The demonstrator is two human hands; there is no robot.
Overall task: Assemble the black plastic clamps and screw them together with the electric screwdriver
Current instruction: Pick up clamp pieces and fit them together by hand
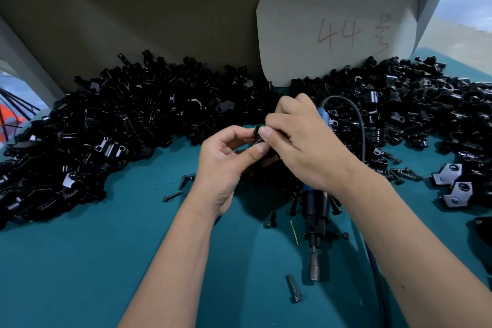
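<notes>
Where the teal counter point(93, 261) spreads out below you, two great heaps of black clamp parts lie along its far side: the left heap point(106, 125) and the right heap point(399, 104), the second running off the frame's right edge. Behind them a pale card point(332, 8) stands against the backboard, with "44" written on it in red and a scrawled mark beside that which you cannot read. The electric screwdriver point(315, 210) lies on the counter beneath your right forearm, bit pointing toward you; its upper body is hidden by your wrist, with only a blue part and the grey cable point(358, 120) showing beyond the hand. Your left hand point(223, 162) and right hand point(300, 141) meet above the counter's middle. Both have their grip closed on one small black clamp point(257, 133), thumb and fingers of each pinching it between them; most of the piece is covered by your fingers, so its shape is hard to make out. Loose screws point(293, 289) lie scattered on the counter near the screwdriver.
</notes>
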